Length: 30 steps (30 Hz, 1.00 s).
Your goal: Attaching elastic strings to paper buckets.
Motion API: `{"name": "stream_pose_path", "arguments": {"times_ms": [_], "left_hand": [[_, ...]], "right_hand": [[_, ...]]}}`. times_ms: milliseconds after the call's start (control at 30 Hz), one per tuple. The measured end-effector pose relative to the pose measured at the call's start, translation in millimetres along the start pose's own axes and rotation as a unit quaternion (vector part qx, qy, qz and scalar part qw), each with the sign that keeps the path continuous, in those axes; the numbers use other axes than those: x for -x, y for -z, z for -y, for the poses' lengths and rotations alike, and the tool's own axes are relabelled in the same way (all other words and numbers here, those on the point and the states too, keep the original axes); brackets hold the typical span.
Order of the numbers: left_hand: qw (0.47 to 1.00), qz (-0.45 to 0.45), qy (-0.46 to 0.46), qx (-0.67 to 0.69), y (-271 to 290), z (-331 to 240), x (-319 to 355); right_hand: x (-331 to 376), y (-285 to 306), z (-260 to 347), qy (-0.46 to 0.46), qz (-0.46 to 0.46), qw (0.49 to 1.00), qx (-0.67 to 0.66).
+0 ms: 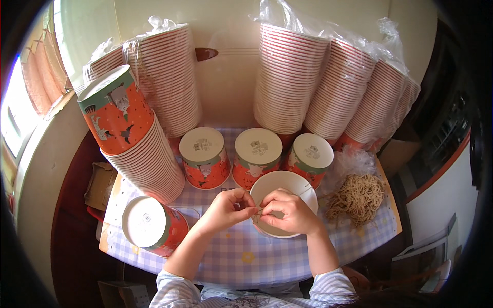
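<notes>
An open paper bucket [281, 179], white inside, stands upright at the near middle of the table. Over its left rim my left hand [229, 208] is closed in a pinch on a thin tan string. My right hand [288, 210] reaches across the bucket's opening, thumb and fingers pinched on the same string beside the left fingertips. Just where the string passes through or around the rim is hidden by my fingers. Another bit of string [308, 188] shows at the bucket's far right wall. A tangled heap of tan string [356, 199] lies to the right.
Three upside-down orange and green buckets [258, 145] stand behind. Another bucket [154, 226] sits at near left, below a tall nested stack [146, 159]. Plastic-wrapped stacks [292, 77] rise at the back. A checked cloth [231, 264] covers the table; crumpled clear plastic [354, 161] lies by the string.
</notes>
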<state>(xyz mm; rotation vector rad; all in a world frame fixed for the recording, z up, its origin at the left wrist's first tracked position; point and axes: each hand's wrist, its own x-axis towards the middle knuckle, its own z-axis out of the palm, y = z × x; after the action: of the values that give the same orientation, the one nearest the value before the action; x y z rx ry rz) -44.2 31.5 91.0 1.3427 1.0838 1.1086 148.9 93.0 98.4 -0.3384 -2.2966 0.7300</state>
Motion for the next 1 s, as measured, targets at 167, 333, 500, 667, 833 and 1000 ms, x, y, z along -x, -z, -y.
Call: {"name": "stream_pose_path", "arguments": {"times_ms": [167, 333, 500, 667, 833, 1000], "left_hand": [[0.995, -0.037, -0.033, -0.082, -3.5, 3.0, 1.5], [0.996, -0.024, -0.022, -0.079, -10.2, -2.3, 2.2], [0.998, 0.009, -0.012, -0.059, -9.6, -0.8, 1.6], [0.999, 0.038, 0.001, -0.002, -8.5, 1.1, 0.9], [0.999, 0.028, 0.005, 0.026, -4.8, 4.6, -0.4], [0.997, 0.020, 0.005, 0.070, -3.3, 2.1, 0.7]], "right_hand": [[-0.3, -2.5, 8.9, -0.034, 0.002, 0.998, -0.050], [3.5, -5.1, 5.8, -0.042, 0.023, 0.989, -0.139], [5.7, -2.6, 2.4, -0.037, 0.045, 0.978, -0.199], [5.3, 2.8, 0.7, -0.076, 0.102, 0.964, -0.231], [1.6, 4.3, 5.6, -0.051, 0.068, 0.971, -0.224], [3.2, -2.0, 7.9, -0.115, 0.016, 0.974, -0.194]]}}
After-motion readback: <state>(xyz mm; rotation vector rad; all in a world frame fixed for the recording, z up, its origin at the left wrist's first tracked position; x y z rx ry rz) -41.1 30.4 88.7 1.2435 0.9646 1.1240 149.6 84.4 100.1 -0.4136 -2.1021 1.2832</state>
